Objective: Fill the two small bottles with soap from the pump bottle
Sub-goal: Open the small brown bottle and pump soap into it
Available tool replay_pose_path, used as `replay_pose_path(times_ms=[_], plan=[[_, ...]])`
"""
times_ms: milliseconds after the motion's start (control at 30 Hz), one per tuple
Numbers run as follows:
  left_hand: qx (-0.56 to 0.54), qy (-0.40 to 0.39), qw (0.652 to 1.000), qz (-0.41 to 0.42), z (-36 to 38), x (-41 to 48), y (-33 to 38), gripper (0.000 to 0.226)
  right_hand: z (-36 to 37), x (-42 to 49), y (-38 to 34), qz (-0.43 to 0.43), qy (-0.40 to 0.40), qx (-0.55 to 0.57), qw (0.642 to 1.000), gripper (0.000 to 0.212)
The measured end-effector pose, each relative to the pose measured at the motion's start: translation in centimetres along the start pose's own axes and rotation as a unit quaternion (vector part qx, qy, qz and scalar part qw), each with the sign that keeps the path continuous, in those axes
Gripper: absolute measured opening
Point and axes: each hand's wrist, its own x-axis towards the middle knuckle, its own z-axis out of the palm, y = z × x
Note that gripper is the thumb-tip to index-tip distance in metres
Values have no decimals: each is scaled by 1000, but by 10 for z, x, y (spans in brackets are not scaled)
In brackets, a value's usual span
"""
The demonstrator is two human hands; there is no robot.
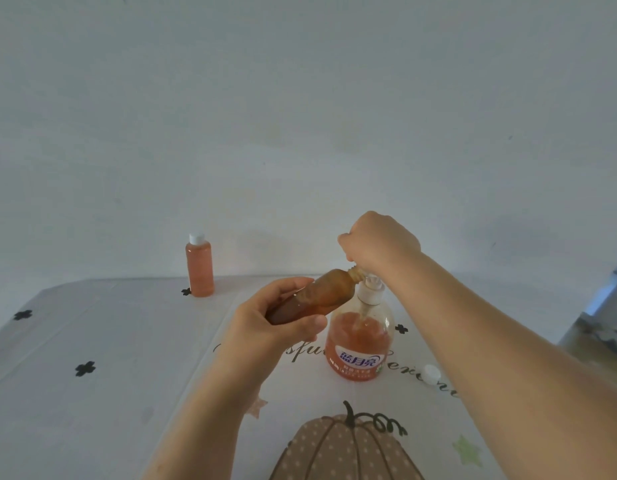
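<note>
Fingers [310,322] of the left hand [265,323] are wrapped around an uncapped small bottle [310,297], holding it tilted above the table [92,341] with its open neck up against the spout of the pump bottle [360,336]. Right hand [380,242] is curled into a loose fist on top of the pump head; its fingertips are hidden, so I cannot tell exactly what they grip. Orange soap fills the lower half of the pump bottle, which stands upright near the middle of the table. Near the far edge, well to the left, the second small bottle [199,266] stands capped and full. One loose white cap [431,373] lies near the right edge, beside the right forearm.
</note>
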Motion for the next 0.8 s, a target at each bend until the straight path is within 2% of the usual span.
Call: replay_pose_path(times_ms=[800], plan=[[49, -14, 998, -33, -2, -1, 2, 42, 15, 4, 4, 8, -17, 24, 1000, 19]])
